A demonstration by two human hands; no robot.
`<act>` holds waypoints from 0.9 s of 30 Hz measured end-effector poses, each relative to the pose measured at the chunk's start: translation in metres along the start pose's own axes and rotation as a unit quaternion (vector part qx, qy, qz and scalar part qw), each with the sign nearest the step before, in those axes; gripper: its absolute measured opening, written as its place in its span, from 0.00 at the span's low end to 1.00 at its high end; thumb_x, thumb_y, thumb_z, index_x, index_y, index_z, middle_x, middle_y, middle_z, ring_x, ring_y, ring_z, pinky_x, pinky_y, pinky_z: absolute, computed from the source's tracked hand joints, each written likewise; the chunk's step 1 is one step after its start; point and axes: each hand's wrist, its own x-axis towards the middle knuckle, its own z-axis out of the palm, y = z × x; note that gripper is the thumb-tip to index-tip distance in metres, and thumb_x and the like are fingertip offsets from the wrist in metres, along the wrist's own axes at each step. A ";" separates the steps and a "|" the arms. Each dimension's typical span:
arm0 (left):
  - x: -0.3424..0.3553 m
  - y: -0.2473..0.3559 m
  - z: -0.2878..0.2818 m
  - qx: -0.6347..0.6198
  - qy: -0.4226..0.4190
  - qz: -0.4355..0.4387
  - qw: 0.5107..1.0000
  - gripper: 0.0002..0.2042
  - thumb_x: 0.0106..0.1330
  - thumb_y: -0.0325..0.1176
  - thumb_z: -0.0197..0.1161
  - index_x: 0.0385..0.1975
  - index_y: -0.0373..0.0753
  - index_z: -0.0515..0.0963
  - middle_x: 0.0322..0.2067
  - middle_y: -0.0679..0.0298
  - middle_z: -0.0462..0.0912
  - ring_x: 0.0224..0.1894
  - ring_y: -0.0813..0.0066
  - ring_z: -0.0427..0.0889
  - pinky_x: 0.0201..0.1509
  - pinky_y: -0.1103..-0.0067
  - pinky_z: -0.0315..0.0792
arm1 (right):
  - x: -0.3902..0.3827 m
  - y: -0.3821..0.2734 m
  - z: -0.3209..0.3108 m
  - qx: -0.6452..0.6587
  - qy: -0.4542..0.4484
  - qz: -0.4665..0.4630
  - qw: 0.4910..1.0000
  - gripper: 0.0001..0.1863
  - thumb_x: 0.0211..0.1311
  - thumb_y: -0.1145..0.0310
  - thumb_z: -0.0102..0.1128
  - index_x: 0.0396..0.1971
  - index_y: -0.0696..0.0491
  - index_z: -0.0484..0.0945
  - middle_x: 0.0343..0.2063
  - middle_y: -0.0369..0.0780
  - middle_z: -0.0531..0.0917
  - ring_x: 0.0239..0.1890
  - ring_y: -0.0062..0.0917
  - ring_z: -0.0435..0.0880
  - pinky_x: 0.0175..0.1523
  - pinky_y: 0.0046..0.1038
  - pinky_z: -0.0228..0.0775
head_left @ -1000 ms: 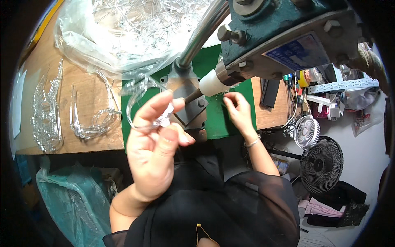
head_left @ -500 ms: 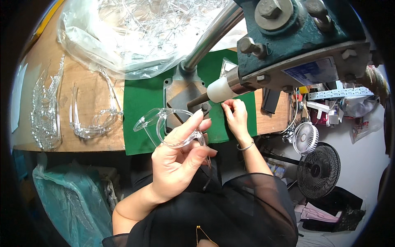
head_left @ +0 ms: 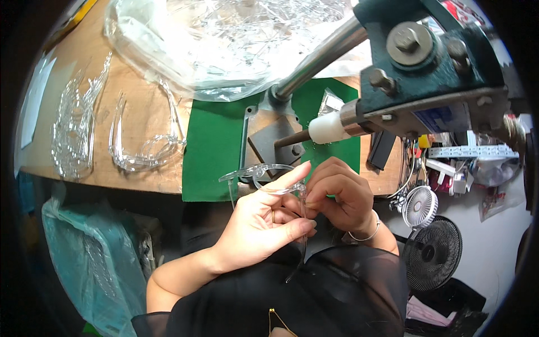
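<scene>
Both hands meet low in front of the chest, over the black, sheer-sleeved garment (head_left: pixel 269 295). Fingers half curled and thumb extended, the left hand (head_left: pixel 264 224) holds a clear eyeglass frame (head_left: pixel 266 167), its glossy rounded rims lying across the index finger and one slim temple hanging down past the fingertips. Beside it, the right hand (head_left: pixel 341 191) is bent inward, thumb and fingers drawn close together at the hinge end of that temple; whether it pinches a small part cannot be told. A thin, smooth bracelet (head_left: pixel 368 229) circles the right wrist.

Just beyond the frame, a flat green mat (head_left: pixel 208 135) covers part of the wood-grained surface (head_left: pixel 84 48). On it sits a metal base with a dark, square-edged plate (head_left: pixel 266 133), toward which a round steel rod (head_left: pixel 292 139) slants from a smooth white sleeve (head_left: pixel 327 128). To the left on bare wood lie two bundles of transparent frames, one dense (head_left: pixel 73 135), one looser (head_left: pixel 140 154).

Farther on, a polished cylindrical column (head_left: pixel 325 59) rises toward the dark green, bolted machine head (head_left: pixel 426 78). Behind, a crinkled, translucent plastic bag (head_left: pixel 196 92) spreads around a tangled, glinting heap of clear pieces (head_left: pixel 241 22).
</scene>
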 end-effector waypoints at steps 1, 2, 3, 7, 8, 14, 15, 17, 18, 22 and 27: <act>0.000 0.002 0.000 -0.002 0.001 -0.008 1.000 0.32 0.54 0.20 0.58 0.60 0.40 0.52 0.30 0.64 0.74 0.31 0.80 0.76 0.35 0.86 0.72 | 0.000 0.001 -0.001 -0.007 0.001 -0.007 1.000 0.08 0.41 0.76 0.62 0.24 0.54 0.74 0.23 0.36 0.76 0.27 0.28 0.74 0.33 0.24 0.66; -0.001 0.004 0.000 -0.001 0.004 -0.017 1.000 0.32 0.54 0.20 0.58 0.60 0.40 0.53 0.30 0.64 0.74 0.31 0.80 0.76 0.35 0.86 0.72 | 0.001 0.003 0.001 -0.010 0.005 -0.016 1.000 0.08 0.41 0.76 0.63 0.24 0.55 0.74 0.22 0.36 0.76 0.27 0.27 0.74 0.33 0.24 0.66; -0.002 0.003 -0.002 0.000 0.005 -0.013 1.000 0.32 0.55 0.20 0.58 0.59 0.40 0.53 0.30 0.64 0.74 0.31 0.80 0.76 0.35 0.86 0.72 | 0.001 0.004 0.003 -0.014 0.010 -0.025 1.000 0.07 0.40 0.76 0.63 0.23 0.55 0.75 0.22 0.36 0.77 0.27 0.27 0.74 0.33 0.24 0.67; -0.003 0.000 -0.002 0.028 -0.008 0.013 1.000 0.32 0.55 0.20 0.58 0.59 0.41 0.53 0.31 0.63 0.74 0.32 0.80 0.77 0.35 0.86 0.72 | -0.002 0.006 0.004 0.043 0.021 -0.002 0.999 0.07 0.40 0.76 0.63 0.24 0.55 0.76 0.22 0.36 0.77 0.28 0.26 0.74 0.33 0.24 0.67; -0.003 -0.002 -0.002 0.042 -0.010 0.024 0.999 0.32 0.55 0.20 0.58 0.59 0.41 0.53 0.32 0.63 0.74 0.32 0.80 0.77 0.35 0.86 0.72 | -0.003 0.006 0.004 0.057 0.023 0.006 0.998 0.07 0.41 0.76 0.63 0.24 0.55 0.76 0.22 0.36 0.77 0.28 0.26 0.74 0.34 0.23 0.66; 0.001 0.003 0.003 -0.052 0.011 -0.038 0.998 0.34 0.51 0.16 0.58 0.59 0.36 0.52 0.30 0.58 0.76 0.31 0.72 0.79 0.38 0.80 0.75 | -0.009 0.010 0.008 0.156 0.041 0.054 0.985 0.06 0.43 0.77 0.62 0.23 0.55 0.75 0.22 0.36 0.76 0.28 0.25 0.72 0.35 0.23 0.64; 0.001 0.002 0.004 -0.043 0.010 -0.033 0.998 0.34 0.51 0.16 0.58 0.59 0.36 0.52 0.30 0.58 0.76 0.31 0.72 0.79 0.38 0.80 0.75 | -0.009 0.010 0.008 0.162 0.042 0.056 0.984 0.06 0.44 0.77 0.62 0.23 0.55 0.75 0.22 0.35 0.75 0.28 0.24 0.72 0.35 0.23 0.64; 0.001 0.001 0.003 -0.027 0.010 -0.023 0.999 0.34 0.51 0.16 0.59 0.59 0.37 0.52 0.31 0.58 0.76 0.31 0.71 0.79 0.37 0.80 0.75 | -0.011 0.010 0.011 0.177 0.056 0.074 0.980 0.05 0.44 0.77 0.62 0.23 0.55 0.75 0.22 0.35 0.75 0.28 0.24 0.72 0.35 0.22 0.64; 0.002 0.000 0.003 -0.024 0.009 -0.021 0.999 0.34 0.51 0.16 0.59 0.59 0.37 0.52 0.31 0.58 0.76 0.31 0.71 0.79 0.37 0.80 0.75 | -0.012 0.010 0.012 0.185 0.062 0.083 0.977 0.05 0.44 0.77 0.62 0.23 0.55 0.75 0.22 0.35 0.75 0.28 0.24 0.71 0.35 0.22 0.63; 0.002 0.002 0.004 -0.027 0.006 -0.030 0.999 0.34 0.51 0.16 0.59 0.59 0.37 0.53 0.31 0.58 0.76 0.32 0.71 0.79 0.37 0.80 0.75 | -0.013 0.011 0.012 0.162 0.065 0.061 0.983 0.05 0.44 0.77 0.62 0.24 0.56 0.75 0.22 0.35 0.75 0.27 0.24 0.71 0.34 0.22 0.63; -0.001 0.000 0.000 -0.048 -0.007 -0.033 0.998 0.34 0.51 0.15 0.58 0.59 0.38 0.53 0.32 0.58 0.76 0.32 0.71 0.79 0.36 0.80 0.76 | -0.009 0.009 0.008 0.074 0.042 -0.008 0.996 0.06 0.44 0.77 0.62 0.25 0.56 0.75 0.21 0.36 0.76 0.26 0.25 0.72 0.32 0.23 0.65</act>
